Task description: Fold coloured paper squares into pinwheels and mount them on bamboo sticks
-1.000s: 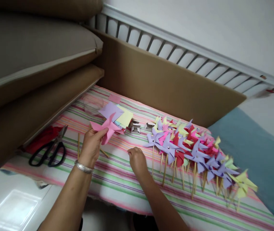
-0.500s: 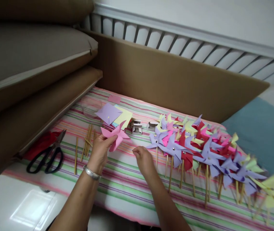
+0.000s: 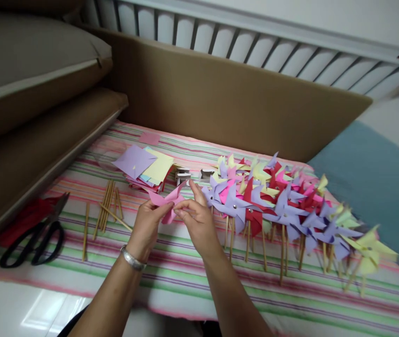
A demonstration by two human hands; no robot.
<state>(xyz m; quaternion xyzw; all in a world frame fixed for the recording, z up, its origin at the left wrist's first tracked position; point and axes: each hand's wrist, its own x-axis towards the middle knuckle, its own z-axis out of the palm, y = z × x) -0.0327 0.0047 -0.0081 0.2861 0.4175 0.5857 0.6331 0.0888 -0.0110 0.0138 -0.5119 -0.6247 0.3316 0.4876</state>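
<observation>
A pink paper pinwheel point(image 3: 166, 200) with folded blades is pinched between the thumb and fingers of my left hand point(image 3: 146, 229), just above the striped cloth. Close against it, my right hand point(image 3: 199, 220) brings thumb and forefinger together at the pinwheel's middle, its other fingers raised. Whatever small thing sits in that pinch is too small to make out. Behind my hands lies a stack of cut paper squares point(image 3: 134, 161), purple and yellow on top. Several thin wooden sticks point(image 3: 106, 206) rest left of my left hand.
Finished pinwheels on sticks point(image 3: 286, 208) crowd the right side. Two small open boxes point(image 3: 206, 175) stand behind my right hand. Black-handled scissors point(image 3: 34, 241) lie at the left on red material point(image 3: 27, 217). Brown cushions point(image 3: 45, 124) and a brown panel point(image 3: 220, 98) border the striped cloth point(image 3: 171, 281).
My right hand has moved up and left to meet the pink pinwheel, which my left hand still holds. The view has shifted, so the pinwheels, sticks and scissors appear farther left.
</observation>
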